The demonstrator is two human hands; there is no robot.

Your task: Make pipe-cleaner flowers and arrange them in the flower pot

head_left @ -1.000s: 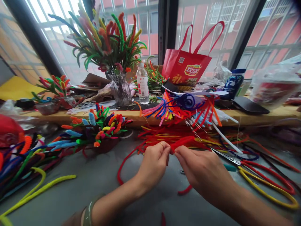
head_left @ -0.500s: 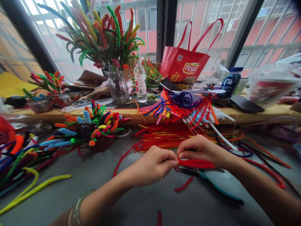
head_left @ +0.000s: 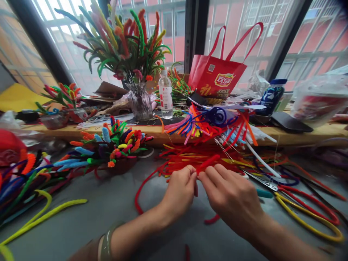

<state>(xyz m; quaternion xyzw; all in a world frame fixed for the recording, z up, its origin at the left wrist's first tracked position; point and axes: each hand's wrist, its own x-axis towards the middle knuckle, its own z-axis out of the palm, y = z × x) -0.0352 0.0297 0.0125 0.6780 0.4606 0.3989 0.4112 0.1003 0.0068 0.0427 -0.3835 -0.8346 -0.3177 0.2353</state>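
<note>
Both of my hands meet over the middle of the table, fingertips almost touching. My left hand [head_left: 181, 190] is closed in a pinch on red pipe cleaners [head_left: 208, 163], whose fuzzy ends point up and right behind the fingers. My right hand [head_left: 231, 195] pinches the same red pieces from the other side, its back turned towards me. The exact grip point is hidden by the fingers. Under the right hand a teal handle [head_left: 264, 193] sticks out. A short red pipe cleaner piece [head_left: 212, 219] lies just below the hands.
Scissors [head_left: 265, 183] with a yellow handle loop lie at right. Behind the hands spreads a pile of red and yellow pipe cleaners [head_left: 176, 159]. A colourful bunch [head_left: 108, 145] stands left. On the ledge are a glass vase [head_left: 140, 103], a water bottle [head_left: 165, 96] and a red bag [head_left: 217, 76].
My right hand has turned over, back now facing me. The red pipe cleaners swung from pointing right to pointing up and right. The scissors' yellow loop has come into sight; the view shifted slightly.
</note>
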